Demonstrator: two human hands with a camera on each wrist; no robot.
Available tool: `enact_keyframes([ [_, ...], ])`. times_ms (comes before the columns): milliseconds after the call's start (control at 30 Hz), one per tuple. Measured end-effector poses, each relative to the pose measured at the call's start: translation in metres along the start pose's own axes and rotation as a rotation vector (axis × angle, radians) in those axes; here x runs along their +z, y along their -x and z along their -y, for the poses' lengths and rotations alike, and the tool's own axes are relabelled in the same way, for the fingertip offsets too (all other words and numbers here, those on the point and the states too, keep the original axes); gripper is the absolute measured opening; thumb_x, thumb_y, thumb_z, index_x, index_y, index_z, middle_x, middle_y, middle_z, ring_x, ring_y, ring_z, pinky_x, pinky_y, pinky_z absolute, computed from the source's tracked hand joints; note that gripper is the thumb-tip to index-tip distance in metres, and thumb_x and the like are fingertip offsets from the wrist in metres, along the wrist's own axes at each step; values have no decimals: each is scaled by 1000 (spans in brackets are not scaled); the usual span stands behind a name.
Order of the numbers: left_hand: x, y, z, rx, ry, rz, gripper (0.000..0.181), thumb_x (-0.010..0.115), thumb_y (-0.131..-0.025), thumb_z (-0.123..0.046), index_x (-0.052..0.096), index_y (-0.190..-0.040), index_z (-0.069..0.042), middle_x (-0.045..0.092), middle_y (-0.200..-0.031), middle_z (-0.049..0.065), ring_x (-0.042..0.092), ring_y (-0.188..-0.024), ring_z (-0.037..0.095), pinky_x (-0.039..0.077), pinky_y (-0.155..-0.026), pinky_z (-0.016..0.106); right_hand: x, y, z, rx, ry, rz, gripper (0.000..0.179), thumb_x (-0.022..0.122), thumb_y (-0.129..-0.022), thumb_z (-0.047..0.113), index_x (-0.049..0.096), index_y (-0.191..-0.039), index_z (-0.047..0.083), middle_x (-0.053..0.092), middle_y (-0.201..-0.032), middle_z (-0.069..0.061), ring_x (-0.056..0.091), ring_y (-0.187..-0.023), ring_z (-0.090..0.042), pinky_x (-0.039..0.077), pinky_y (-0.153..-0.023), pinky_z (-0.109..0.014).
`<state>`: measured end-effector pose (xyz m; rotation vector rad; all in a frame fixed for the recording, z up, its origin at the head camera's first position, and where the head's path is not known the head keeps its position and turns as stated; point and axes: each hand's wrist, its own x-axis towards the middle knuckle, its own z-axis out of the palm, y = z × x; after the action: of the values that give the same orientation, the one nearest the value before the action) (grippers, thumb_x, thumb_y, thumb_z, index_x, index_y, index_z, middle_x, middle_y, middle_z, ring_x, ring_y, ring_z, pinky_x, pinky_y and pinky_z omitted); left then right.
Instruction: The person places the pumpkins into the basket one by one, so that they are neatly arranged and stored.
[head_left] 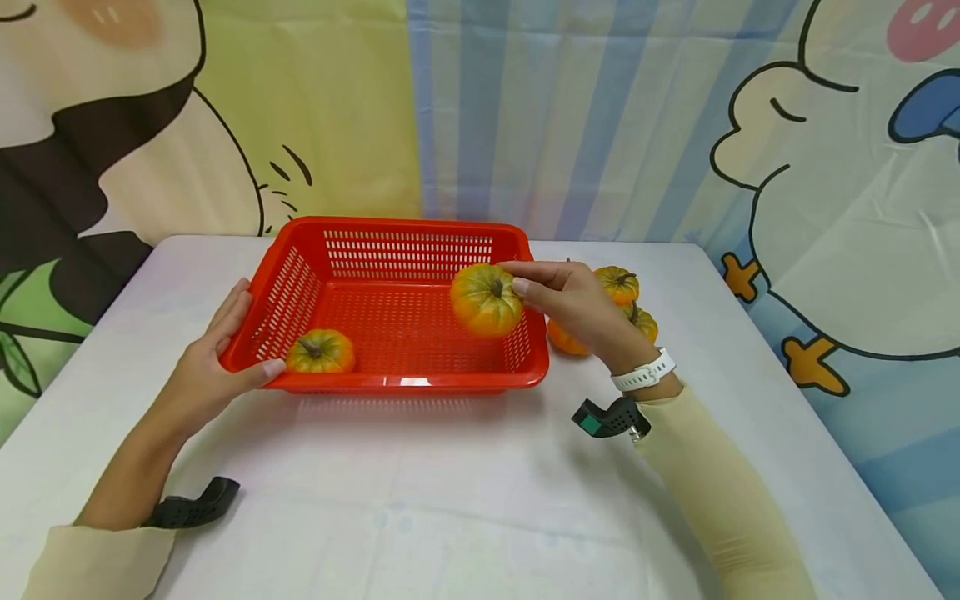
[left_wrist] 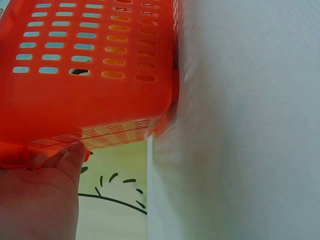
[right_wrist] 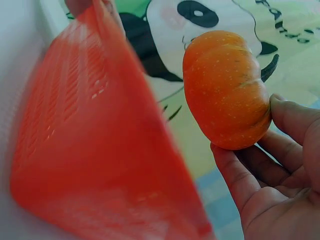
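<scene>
Over the red plastic basket, right of centre, the right hand pinches a mini pumpkin left of its fingertips; the left hand grips the basket.

All is carried by a white table, by whose smooth surface faint bluish marks are shown toward the near side. Its far corners are rounded. The far middle part is taken up by a red slotted basket, by which a soft shadow is cast on the near side. Just beside the basket's right end, several orange-and-green pumpkins are grouped, partly hidden.
</scene>
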<state>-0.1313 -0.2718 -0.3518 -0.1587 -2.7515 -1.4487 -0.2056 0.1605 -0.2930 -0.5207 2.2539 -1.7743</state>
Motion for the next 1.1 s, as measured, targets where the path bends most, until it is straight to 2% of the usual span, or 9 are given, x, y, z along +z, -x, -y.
enact_keyframes([
  [267, 1, -1, 2, 8, 30, 9, 95, 71, -88, -22, 5, -156, -25, 0, -159, -22, 1, -147, 9, 41, -79, 7, 13, -10, 5, -24, -70, 48, 36, 64, -95, 17, 64, -129, 5, 66, -121, -9, 62, -109, -23, 50, -94, -38],
  [500, 1, 0, 1, 15, 40, 9, 94, 71, -89, -21, 5, -156, -25, 0, -159, -21, 3, -147, 11, 41, -80, 7, 19, -18, 8, -37, -57, 74, 35, 65, -95, 20, 66, -128, 9, 66, -121, -6, 60, -111, -22, 47, -97, -44],
  [733, 0, 0, 2, 14, 26, 6, 94, 71, -88, -21, 5, -156, -25, 0, -160, -20, 2, -147, 11, 41, -79, 7, 21, -27, 17, -55, -36, 84, 34, 64, -95, 20, 66, -128, 11, 66, -121, -5, 61, -109, -21, 50, -94, -36],
  [967, 1, -1, 1, 6, 23, 6, 94, 71, -88, -23, 5, -156, -26, 0, -159, -22, 3, -147, 11, 41, -80, 7, 21, -34, 27, -41, -46, 56, 33, 64, -96, 21, 66, -128, 11, 66, -121, -5, 62, -105, -22, 52, -89, -34],
  [1100, 0, 0, 0, 5, 22, 4, 94, 71, -88, -23, 5, -156, -25, 0, -160, -20, 3, -147, 12, 41, -79, 7, 23, -42, 33, -58, -71, 83, 33, 63, -96, 19, 65, -128, 10, 67, -119, -7, 64, -103, -24, 54, -86, -35],
])
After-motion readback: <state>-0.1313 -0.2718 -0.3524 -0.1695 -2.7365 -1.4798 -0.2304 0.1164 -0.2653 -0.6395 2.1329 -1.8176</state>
